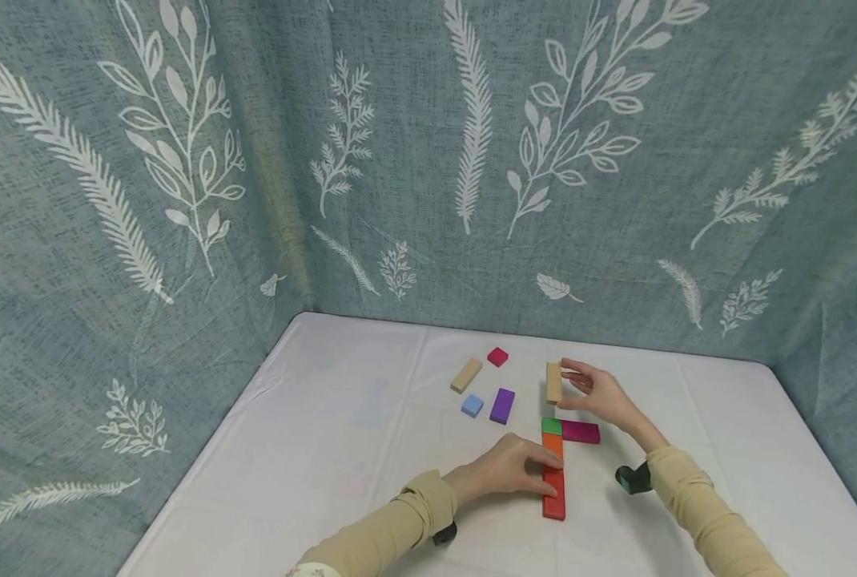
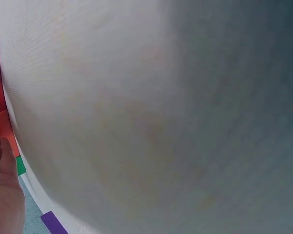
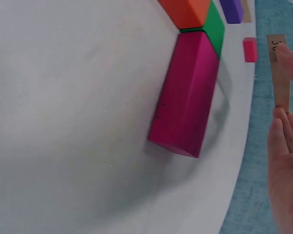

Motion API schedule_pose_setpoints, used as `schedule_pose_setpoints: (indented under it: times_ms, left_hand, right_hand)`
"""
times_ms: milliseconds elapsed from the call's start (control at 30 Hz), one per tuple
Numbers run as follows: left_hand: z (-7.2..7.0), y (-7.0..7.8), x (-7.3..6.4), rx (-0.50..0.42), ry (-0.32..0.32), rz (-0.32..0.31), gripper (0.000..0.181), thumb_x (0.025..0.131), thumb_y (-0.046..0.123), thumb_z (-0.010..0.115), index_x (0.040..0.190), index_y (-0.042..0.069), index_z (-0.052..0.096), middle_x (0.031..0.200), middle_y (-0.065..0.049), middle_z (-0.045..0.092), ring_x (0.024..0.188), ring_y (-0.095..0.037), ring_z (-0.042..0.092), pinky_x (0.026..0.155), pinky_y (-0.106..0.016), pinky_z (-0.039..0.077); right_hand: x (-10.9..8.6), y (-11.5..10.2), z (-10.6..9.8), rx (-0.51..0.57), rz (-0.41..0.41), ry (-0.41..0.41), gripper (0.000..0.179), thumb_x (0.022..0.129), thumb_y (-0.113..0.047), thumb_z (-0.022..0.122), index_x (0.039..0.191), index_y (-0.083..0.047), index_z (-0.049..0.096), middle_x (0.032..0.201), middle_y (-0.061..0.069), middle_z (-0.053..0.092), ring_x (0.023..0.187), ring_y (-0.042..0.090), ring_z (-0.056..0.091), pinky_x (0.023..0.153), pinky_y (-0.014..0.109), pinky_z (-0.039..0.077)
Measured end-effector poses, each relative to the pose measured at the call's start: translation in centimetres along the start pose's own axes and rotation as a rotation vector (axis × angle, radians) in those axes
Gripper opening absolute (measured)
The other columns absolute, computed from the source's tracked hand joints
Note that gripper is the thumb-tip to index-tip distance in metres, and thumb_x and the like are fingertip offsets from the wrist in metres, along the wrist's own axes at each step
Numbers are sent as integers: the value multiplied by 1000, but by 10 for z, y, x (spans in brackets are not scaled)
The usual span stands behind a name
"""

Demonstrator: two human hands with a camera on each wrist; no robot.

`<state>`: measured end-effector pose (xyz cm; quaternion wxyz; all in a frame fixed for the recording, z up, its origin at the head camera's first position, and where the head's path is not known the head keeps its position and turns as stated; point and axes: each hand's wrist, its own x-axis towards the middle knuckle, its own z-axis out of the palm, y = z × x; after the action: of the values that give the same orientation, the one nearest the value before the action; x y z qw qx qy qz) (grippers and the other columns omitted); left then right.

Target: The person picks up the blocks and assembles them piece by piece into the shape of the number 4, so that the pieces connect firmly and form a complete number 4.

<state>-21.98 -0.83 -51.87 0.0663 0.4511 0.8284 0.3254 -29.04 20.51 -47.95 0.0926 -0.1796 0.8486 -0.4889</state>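
In the head view, my left hand (image 1: pixel 504 469) rests across a row of blocks, its fingers over an orange block (image 1: pixel 553 446) and its thumb over a red block (image 1: pixel 554 501). In the left wrist view its fingers lie fairly straight beside the orange block (image 2: pixel 6 134). A green block (image 1: pixel 552 425) ends the row at the far side, and a magenta block (image 1: pixel 581 432) extends right from it. My right hand (image 1: pixel 601 398) pinches a plain wooden block (image 1: pixel 554 383) by its ends, beyond the green block. Printed digits show on this wooden block (image 3: pixel 280 78) in the right wrist view.
Left of the row lie a purple block (image 1: pixel 502 406), a light blue block (image 1: pixel 472 405), another plain wooden block (image 1: pixel 466 375) and a small crimson block (image 1: pixel 497 357). A patterned curtain (image 1: pixel 428 160) rises behind the white table (image 1: pixel 342 401).
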Motion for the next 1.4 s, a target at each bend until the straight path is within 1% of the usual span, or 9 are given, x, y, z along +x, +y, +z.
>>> schedule_pose_setpoints:
  times_ms: [100,200,367,600,667,833,967,1200,1400]
  left_hand:
    - [0,0,0,-4,-2,-2,38,75,33,70,109,16,66,106,10,65,101,8,53,85,-6,37]
    - [-1,1,0,-7,-6,-6,38,76,32,70,109,15,66,106,9,65,101,7,53,85,-6,38]
    - [-1,1,1,-8,-7,-4,38,76,32,70,109,15,66,106,9,65,101,7,53,85,-7,38]
    - [0,0,1,-10,-13,-11,38,76,33,69,110,16,65,107,11,64,101,8,52,86,-7,38]
    - [0,0,1,-10,-8,-6,38,76,33,70,110,16,65,107,10,64,101,8,52,86,-7,38]
    - [0,-1,1,-5,-2,3,38,76,33,70,110,16,65,107,10,64,102,8,52,86,-7,37]
    - [1,-1,1,-4,-7,-5,39,76,34,69,111,17,65,108,11,64,102,9,51,86,-6,38]
    - [1,-1,1,7,4,1,39,76,34,70,110,17,65,107,11,64,102,9,51,86,-6,37]
    - [0,0,1,3,3,-10,39,75,33,70,110,16,66,107,11,64,101,9,52,85,-6,37]
  right_hand:
    - [0,2,3,-8,4,-1,77,72,-12,74,135,4,32,137,23,34,122,38,38,98,44,36]
    - [2,10,3,-26,18,-5,80,71,-19,76,135,1,33,137,22,36,122,37,39,97,43,37]
    - [2,15,5,-70,29,0,80,70,-21,76,135,1,34,136,22,38,120,37,41,96,45,38]
    - [0,18,9,-160,-31,17,78,70,-28,76,131,4,39,130,23,44,114,37,47,90,44,43]
    - [-1,19,10,-166,-33,15,78,70,-30,76,131,4,39,129,23,45,114,37,48,89,44,44]
    - [1,19,12,-127,39,3,79,69,-26,77,133,2,38,133,22,42,117,37,44,93,46,40]
    - [3,19,14,-144,68,1,78,70,-23,76,133,2,38,133,23,42,117,38,44,93,46,41]
    - [2,18,15,-139,76,5,77,70,-22,76,132,3,38,132,23,43,118,36,45,93,45,41]
    - [1,20,14,-153,76,0,76,71,-20,76,132,4,38,131,24,43,117,37,45,92,45,41]
